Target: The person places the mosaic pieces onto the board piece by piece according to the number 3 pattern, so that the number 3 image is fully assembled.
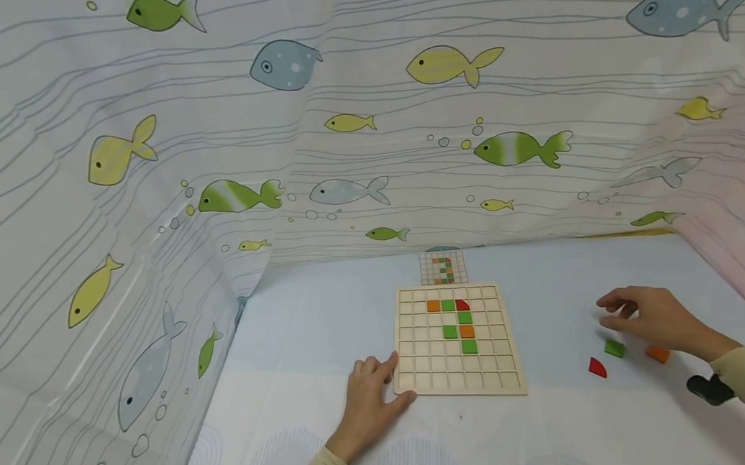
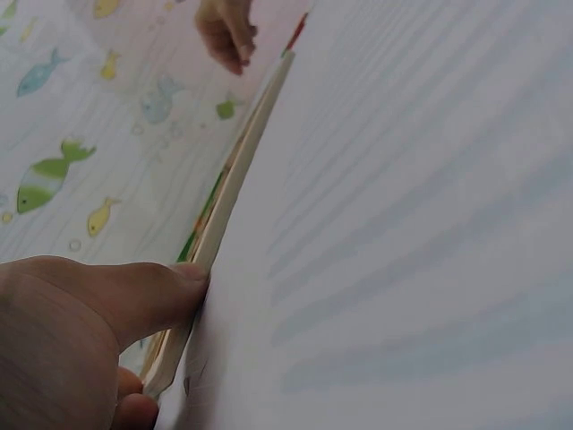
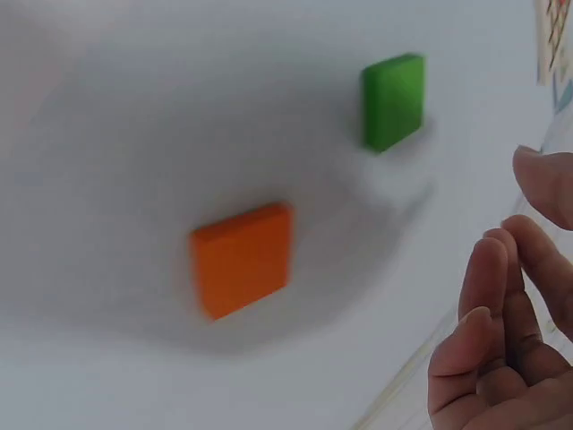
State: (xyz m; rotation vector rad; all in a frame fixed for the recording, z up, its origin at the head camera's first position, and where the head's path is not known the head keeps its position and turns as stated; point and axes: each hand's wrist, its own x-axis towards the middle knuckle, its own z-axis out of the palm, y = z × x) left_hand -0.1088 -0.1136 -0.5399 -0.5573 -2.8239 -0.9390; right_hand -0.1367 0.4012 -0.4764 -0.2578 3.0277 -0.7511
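A wooden grid board (image 1: 428, 373) lies on the table, with several green and orange squares and a red rounded piece (image 1: 462, 305) set in its cells. My left hand (image 1: 369, 398) grips its near left corner, thumb along the near edge and fingers at the left side; the left wrist view shows the thumb (image 2: 152, 300) on the board's rim. To the right, my right hand (image 1: 654, 315) hovers with thumb and fingertips apart, holding nothing. Below it lie a loose green square (image 1: 614, 348), an orange square (image 1: 658, 354) and a red rounded piece (image 1: 597, 367).
Behind the board stands a small pattern card (image 1: 443, 268) showing a grid with coloured cells. A fish-printed sheet (image 1: 392, 144) rises at the back and left, and a pink one (image 1: 744, 214) at the right. Pale blue and white cloth (image 1: 312, 301) covers the table.
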